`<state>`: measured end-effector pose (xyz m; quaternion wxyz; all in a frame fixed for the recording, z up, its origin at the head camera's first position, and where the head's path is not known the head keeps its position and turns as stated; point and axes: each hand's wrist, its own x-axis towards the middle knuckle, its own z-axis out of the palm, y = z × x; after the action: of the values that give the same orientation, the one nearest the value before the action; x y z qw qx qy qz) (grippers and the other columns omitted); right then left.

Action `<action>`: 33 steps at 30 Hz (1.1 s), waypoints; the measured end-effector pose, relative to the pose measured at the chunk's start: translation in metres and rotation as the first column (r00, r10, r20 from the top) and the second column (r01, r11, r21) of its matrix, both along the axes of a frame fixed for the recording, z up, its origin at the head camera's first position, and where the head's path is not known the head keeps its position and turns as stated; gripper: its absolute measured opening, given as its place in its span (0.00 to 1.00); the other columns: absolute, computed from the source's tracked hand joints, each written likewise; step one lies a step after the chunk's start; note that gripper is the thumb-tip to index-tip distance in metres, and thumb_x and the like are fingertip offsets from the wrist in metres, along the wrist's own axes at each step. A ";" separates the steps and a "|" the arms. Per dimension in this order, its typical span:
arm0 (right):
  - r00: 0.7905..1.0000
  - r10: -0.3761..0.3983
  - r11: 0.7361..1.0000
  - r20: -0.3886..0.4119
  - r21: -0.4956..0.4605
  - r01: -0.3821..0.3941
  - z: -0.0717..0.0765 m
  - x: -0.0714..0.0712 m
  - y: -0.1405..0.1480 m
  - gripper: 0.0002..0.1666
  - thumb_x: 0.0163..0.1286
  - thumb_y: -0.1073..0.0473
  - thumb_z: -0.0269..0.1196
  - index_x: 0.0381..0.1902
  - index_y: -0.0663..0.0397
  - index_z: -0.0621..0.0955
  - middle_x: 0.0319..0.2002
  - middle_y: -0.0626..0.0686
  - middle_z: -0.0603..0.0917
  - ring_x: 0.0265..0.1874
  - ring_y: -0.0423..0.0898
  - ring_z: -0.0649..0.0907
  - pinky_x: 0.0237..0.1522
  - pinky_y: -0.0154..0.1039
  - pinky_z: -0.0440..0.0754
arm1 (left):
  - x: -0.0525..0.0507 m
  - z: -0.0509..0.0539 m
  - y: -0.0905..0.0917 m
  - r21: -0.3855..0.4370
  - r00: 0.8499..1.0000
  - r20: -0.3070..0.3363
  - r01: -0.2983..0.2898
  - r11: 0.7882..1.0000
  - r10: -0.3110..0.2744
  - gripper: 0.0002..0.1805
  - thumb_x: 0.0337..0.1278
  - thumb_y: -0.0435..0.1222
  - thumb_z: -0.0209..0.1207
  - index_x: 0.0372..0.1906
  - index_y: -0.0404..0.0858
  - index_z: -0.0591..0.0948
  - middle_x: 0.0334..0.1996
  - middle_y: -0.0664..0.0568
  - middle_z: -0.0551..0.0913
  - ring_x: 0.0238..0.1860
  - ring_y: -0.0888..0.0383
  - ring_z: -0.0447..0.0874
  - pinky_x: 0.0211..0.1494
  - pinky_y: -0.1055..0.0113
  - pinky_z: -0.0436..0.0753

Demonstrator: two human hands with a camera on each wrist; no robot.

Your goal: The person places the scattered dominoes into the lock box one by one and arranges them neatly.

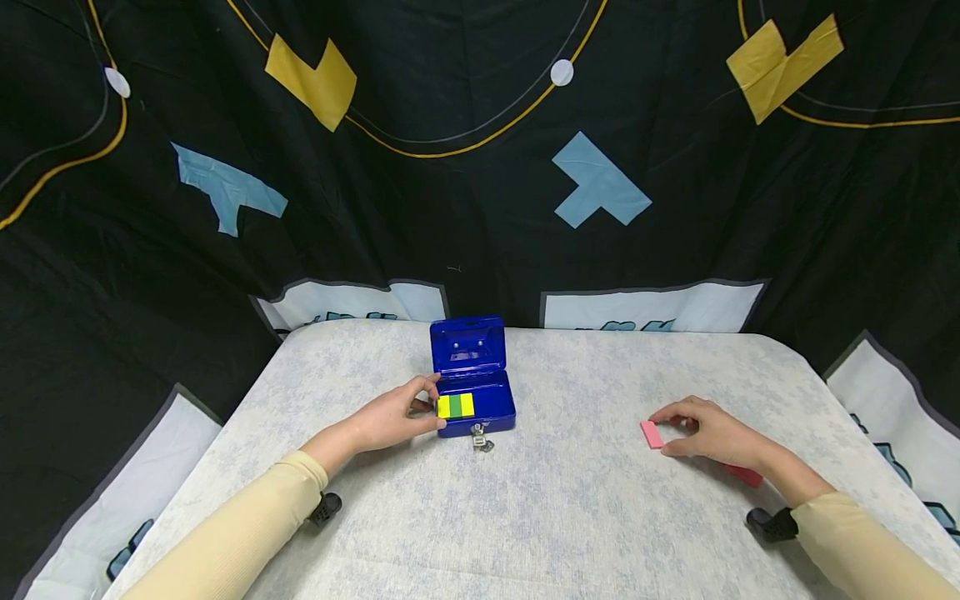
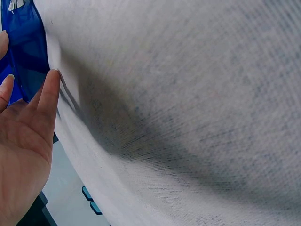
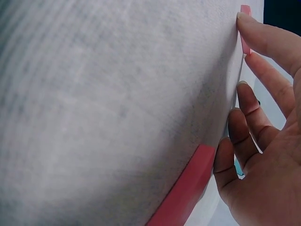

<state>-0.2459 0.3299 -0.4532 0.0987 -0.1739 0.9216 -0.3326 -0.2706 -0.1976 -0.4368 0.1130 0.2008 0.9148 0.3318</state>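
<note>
A small blue metal cash box (image 1: pixel 495 421) stands on the table with its lid (image 1: pixel 468 346) raised. Inside, at the left, lie yellow and green blocks (image 1: pixel 456 406) side by side. My left hand (image 1: pixel 397 412) touches the box's left side, thumb near the front corner and fingers farther back; the left wrist view shows its fingers (image 2: pixel 48 96) fairly straight beside the blue wall. At the right, my right hand (image 1: pixel 708 433) pinches a flat pink block (image 1: pixel 651 434) between thumb and index finger, its other fingers loosely bent. Partly hidden beneath that hand lies a darker pink-red block (image 3: pixel 186 188).
A silver padlock or latch with keys (image 1: pixel 480 437) hangs at the box's front. Pale patterned cloth (image 1: pixel 570 500) covers the table, and a black curtain (image 1: pixel 465 233) with taped shapes hangs behind it. Each wrist carries a black camera (image 1: pixel 771 525).
</note>
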 end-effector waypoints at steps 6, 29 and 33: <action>1.000 -0.002 1.000 0.005 -0.007 0.002 -0.001 0.000 0.001 0.28 0.61 0.47 0.77 0.58 0.46 0.84 0.49 0.52 0.78 0.44 0.50 0.72 0.42 0.40 0.75 | 0.001 0.000 -0.001 0.001 1.000 0.001 0.003 1.000 -0.003 0.23 0.67 0.52 0.66 0.53 0.42 0.72 0.79 0.50 0.60 0.62 0.50 0.81 0.64 0.49 0.78; 1.000 0.003 1.000 0.000 -0.015 -0.003 -0.001 -0.001 0.000 0.28 0.61 0.48 0.77 0.57 0.48 0.85 0.48 0.52 0.78 0.44 0.50 0.72 0.42 0.41 0.75 | 0.001 0.001 0.000 -0.003 1.000 0.001 0.003 1.000 -0.003 0.24 0.66 0.53 0.65 0.54 0.42 0.72 0.79 0.50 0.60 0.62 0.50 0.80 0.64 0.48 0.78; 1.000 0.002 1.000 -0.006 -0.011 -0.002 -0.001 -0.001 -0.001 0.27 0.61 0.48 0.77 0.56 0.47 0.85 0.47 0.52 0.78 0.44 0.50 0.72 0.41 0.40 0.75 | 0.001 0.001 0.000 -0.002 1.000 0.002 0.003 1.000 -0.003 0.24 0.66 0.53 0.66 0.53 0.42 0.72 0.79 0.50 0.60 0.62 0.50 0.81 0.64 0.48 0.78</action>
<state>-0.2465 0.3292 -0.4545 0.0954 -0.1762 0.9199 -0.3370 -0.2700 -0.1979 -0.4361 0.1147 0.2015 0.9148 0.3309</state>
